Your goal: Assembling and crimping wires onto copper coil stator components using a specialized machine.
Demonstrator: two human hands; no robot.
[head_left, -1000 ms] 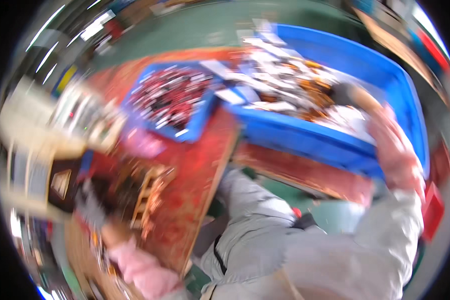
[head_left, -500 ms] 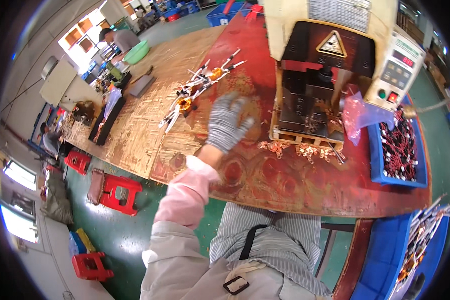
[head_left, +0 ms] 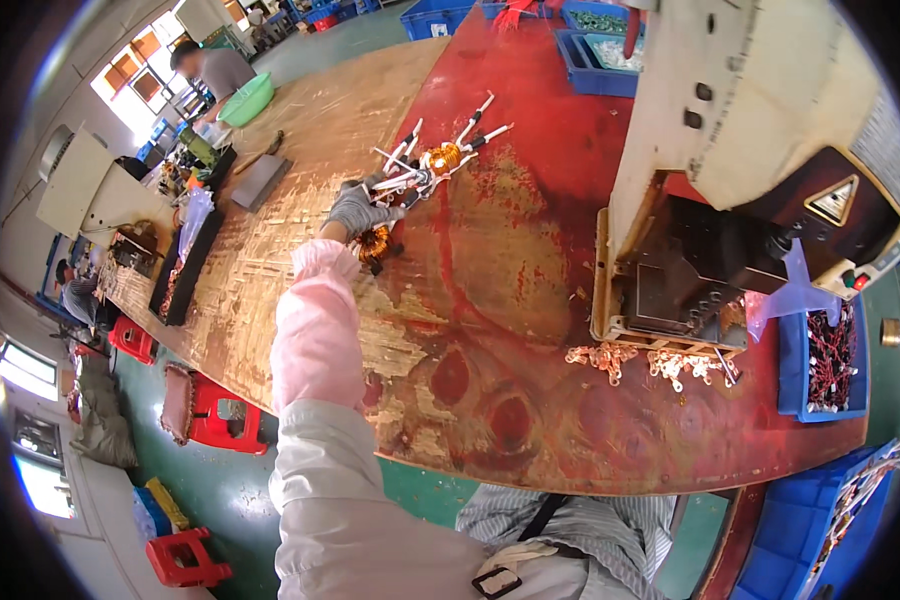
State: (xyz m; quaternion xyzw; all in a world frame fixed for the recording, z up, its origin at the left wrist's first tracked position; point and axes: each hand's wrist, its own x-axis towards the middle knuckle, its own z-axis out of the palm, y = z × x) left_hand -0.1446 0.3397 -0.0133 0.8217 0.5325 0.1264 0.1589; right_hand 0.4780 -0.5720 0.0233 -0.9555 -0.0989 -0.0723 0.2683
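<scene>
1. The left hand (head_left: 355,210), in a grey knit glove with a pink cuff over the forearm, reaches far across the bench; its fingers are curled onto a bunch of copper-wound coils (head_left: 425,168) with white sleeved leads, though how firmly they grip cannot be told.
2. One more copper coil (head_left: 373,241) lies touching the glove at its 5 o'clock.
3. The coil bunch fans out from the hand toward 1 o'clock, leads stiff and straight.
4. The right hand is out of sight.
5. The worktable (head_left: 490,330) is worn plywood, red-stained, scuffed pale on its left side.
6. At 3 o'clock stands a boxy cream machine (head_left: 750,110); loose copper terminals (head_left: 650,362) lie below it.
7. A blue plastic bin (head_left: 820,360) of red-wired parts sits further right.
</scene>
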